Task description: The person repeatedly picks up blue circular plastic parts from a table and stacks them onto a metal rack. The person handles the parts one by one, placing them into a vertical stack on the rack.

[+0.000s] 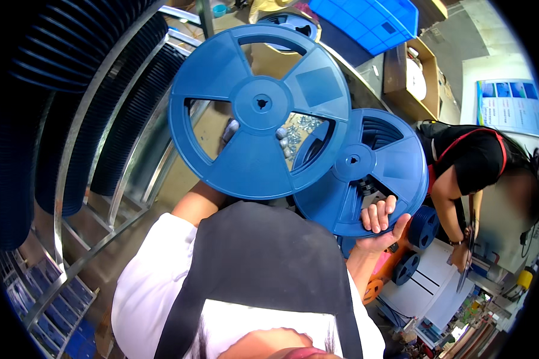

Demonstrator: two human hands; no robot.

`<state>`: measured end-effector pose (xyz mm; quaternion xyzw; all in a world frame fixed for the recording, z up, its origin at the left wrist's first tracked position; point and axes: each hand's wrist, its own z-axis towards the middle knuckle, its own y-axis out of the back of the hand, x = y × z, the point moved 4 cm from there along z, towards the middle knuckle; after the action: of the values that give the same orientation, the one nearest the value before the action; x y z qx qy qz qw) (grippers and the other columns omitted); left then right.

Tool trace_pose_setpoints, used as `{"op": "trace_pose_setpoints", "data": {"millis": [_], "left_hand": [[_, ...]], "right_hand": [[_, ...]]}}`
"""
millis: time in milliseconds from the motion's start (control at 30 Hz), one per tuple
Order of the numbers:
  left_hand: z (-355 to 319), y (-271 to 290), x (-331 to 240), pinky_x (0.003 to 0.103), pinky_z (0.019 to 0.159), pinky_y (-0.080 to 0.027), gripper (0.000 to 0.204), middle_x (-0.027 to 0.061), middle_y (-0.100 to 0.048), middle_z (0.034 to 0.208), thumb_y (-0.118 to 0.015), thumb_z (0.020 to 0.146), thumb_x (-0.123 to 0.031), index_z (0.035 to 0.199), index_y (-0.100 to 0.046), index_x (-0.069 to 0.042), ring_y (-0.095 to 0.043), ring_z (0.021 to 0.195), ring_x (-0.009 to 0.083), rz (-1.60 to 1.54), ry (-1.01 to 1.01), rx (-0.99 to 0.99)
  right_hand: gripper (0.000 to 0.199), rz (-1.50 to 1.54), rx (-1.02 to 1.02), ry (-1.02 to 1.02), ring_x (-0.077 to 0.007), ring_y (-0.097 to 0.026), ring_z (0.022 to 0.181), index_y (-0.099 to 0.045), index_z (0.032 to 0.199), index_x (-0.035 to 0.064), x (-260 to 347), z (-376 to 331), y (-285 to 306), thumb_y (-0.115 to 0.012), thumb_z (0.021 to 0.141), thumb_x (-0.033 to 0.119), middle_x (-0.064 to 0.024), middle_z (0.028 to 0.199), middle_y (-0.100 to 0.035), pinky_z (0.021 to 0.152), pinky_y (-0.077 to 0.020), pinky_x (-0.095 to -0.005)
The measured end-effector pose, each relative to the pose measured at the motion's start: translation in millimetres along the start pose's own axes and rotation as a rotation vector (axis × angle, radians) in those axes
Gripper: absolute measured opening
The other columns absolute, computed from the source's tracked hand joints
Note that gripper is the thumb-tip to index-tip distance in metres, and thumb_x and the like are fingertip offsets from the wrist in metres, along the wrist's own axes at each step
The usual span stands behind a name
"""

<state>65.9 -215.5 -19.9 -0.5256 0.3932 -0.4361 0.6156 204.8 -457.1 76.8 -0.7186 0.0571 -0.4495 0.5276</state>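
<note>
A large blue plastic reel (227,161), with a round hub and open windows, faces me above my chest. My left forearm passes behind it. Through its windows show greyish fingertips of my left hand (230,130), apparently bracing the reel from behind the hub; the palm is hidden. To the right, partly behind that reel, is a stack of blue reels (401,164). My right hand (380,221) grips its lower right rim, fingers over the top flange by a window and thumb at the outer edge.
Large ribbed dark rolls (126,119) stand in a metal rack (72,155) on the left. A blue crate (368,24) and a cardboard box (395,78) are behind. Small metal parts (293,140) show through the reel. On the right a co-worker (467,155) bends over a white-topped table (425,281).
</note>
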Motion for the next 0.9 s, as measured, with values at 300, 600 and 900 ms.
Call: {"op": "trace_pose_setpoints", "data": {"millis": [300,600,900], "left_hand": [[-14.0,28.6,-50.8,0.046,0.094,-0.046,0.085,0.0183,-0.050,0.114,-0.070,0.075,-0.046,0.133,-0.034,0.004,-0.051,0.111,0.0343,0.094,0.056,0.082],[-22.2,25.4,-72.7,0.041,0.095,-0.048,0.084,0.0213,-0.051,0.116,-0.070,0.074,-0.043,0.132,-0.034,0.007,-0.054,0.107,0.0312,0.292,-0.052,-0.195],[-24.6,25.2,-63.3,0.035,0.094,-0.048,0.049,0.0158,-0.058,0.116,-0.063,0.085,-0.026,0.125,-0.050,0.000,-0.058,0.107,0.0239,0.531,0.009,-0.352]], "right_hand": [[0.044,0.149,0.183,0.088,-0.0049,-0.047,0.047,-0.049,0.084,0.0081,-5.6,4.0,23.1,-0.060,0.087,0.051,0.0034,0.055,-0.049,0.044,-0.0361,-0.0182],[0.042,0.213,0.235,0.172,-0.0042,-0.048,0.044,-0.050,0.081,0.0100,-10.0,7.1,23.0,-0.061,0.085,0.050,0.0031,0.052,-0.050,0.042,-0.0364,-0.0155],[0.040,0.255,0.267,0.157,-0.0036,-0.049,0.043,-0.050,0.081,0.0106,-12.4,10.1,20.3,-0.061,0.085,0.049,0.0025,0.053,-0.051,0.043,-0.0395,-0.0151]]}}
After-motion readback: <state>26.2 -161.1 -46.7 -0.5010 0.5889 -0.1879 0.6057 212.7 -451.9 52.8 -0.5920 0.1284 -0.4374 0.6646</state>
